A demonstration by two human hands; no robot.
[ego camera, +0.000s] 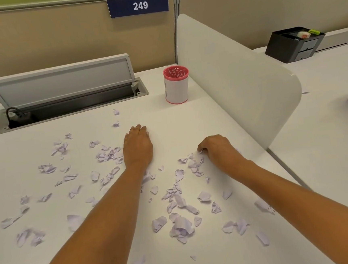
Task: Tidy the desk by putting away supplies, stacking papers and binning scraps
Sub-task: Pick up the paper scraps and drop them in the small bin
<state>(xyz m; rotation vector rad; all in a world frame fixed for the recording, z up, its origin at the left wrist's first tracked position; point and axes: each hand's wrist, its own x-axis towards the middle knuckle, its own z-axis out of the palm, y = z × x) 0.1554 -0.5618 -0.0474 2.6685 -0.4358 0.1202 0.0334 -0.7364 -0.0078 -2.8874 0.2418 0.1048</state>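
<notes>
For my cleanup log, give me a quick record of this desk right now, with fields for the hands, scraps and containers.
left hand: flat on the desk, fingers straight
right hand: fingers curled on paper scraps
paper scraps: torn, scattered over most of the desk
pink cup: upright at the back, beside the white divider
cable tray: lid open
</notes>
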